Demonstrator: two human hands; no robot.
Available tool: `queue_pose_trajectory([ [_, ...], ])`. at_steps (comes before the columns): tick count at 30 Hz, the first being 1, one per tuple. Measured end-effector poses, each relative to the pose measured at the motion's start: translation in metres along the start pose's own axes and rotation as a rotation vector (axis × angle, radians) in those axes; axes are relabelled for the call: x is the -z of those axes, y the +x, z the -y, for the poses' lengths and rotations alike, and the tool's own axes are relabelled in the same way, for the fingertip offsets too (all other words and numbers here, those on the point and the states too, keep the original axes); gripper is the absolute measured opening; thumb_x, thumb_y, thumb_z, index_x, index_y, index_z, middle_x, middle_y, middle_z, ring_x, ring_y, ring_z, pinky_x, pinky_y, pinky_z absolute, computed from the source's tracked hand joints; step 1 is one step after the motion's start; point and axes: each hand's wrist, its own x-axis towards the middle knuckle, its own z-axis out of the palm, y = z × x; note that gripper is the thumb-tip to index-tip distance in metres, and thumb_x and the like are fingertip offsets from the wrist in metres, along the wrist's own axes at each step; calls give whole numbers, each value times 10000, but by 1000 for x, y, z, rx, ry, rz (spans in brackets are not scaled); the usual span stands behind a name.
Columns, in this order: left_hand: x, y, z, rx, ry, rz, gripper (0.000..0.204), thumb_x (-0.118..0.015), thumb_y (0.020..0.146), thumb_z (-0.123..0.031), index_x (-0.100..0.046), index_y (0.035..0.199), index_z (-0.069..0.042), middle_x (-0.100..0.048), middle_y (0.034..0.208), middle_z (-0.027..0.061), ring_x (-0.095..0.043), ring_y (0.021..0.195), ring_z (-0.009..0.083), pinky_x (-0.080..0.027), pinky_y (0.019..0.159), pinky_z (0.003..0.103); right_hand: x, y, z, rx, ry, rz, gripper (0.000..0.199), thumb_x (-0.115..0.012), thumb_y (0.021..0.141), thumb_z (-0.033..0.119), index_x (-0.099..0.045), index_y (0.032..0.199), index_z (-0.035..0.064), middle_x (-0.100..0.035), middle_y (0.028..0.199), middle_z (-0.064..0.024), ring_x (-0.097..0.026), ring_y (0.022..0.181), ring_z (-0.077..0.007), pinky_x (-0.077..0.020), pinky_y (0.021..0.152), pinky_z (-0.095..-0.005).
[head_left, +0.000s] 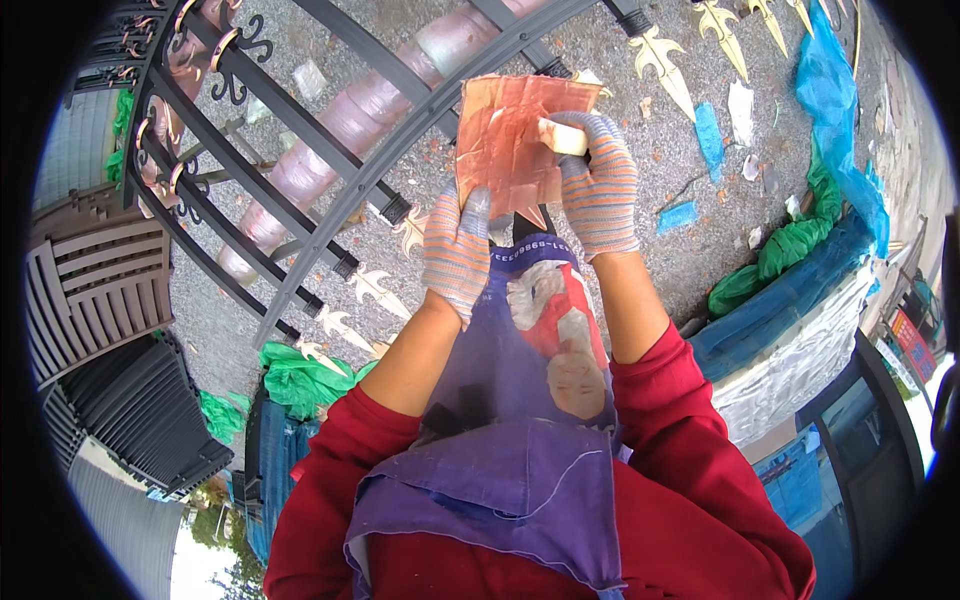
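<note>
A black fence (370,185) spans gritty grey ground (700,260) at far left. The left hand (457,248) pinches a coppery sheet (500,140) by its near-left corner; the right hand (603,190) clasps a pale block (564,138) over the sheet's right.

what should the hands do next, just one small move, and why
Probably draw the block across the sheet: the right hand holds the block in front of it, while the left hand grips the sheet's lower left corner.
</note>
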Motion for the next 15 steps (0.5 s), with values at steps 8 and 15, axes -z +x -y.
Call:
queue_pose_trajectory([
  [8,20,20,8,54,-80,21,110,-529,1008,-112,-562,1111,-96,-599,946,-4,-614,724,87,-561,623,251,-9,-26,-1,31,-21,204,200,-629,842,19,-662,1034,66,-662,942,-141,-643,886,-308,-505,799,-382],
  [15,75,79,4,35,-459,-345,294,-567,1001,-219,-517,1257,-84,-594,1036,16,-589,854,96,-509,704,245,26,11,-49,-33,-318,-90,275,-691,871,74,-635,1140,63,-680,967,-151,-664,894,-256,-515,827,-348],
])
